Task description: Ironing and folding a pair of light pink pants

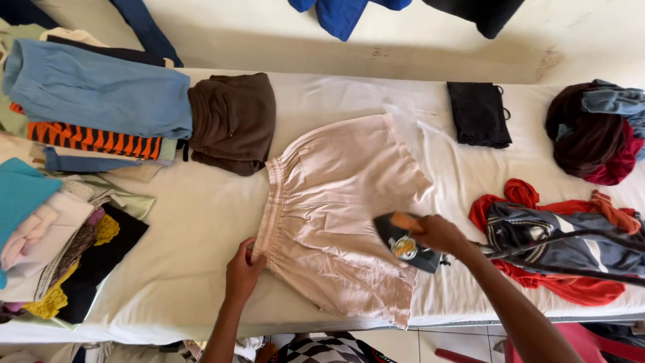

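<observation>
A pair of pale pink shorts [339, 195] with an elastic waistband lies flat on the white-covered table [195, 222]. My left hand [243, 269] pinches the waistband at its near corner. My right hand [438, 232] grips the handle of a dark clothes iron [403, 245], which rests on the right leg of the shorts. The iron's cord [571, 236] runs off to the right over other clothes.
Folded clothes are stacked at the left, with a blue piece [94, 87] on top and a brown folded garment [232, 121] beside it. A black folded item [478, 113] lies at the back. Crumpled red and navy clothes [557, 242] and a dark heap [594, 131] sit at the right.
</observation>
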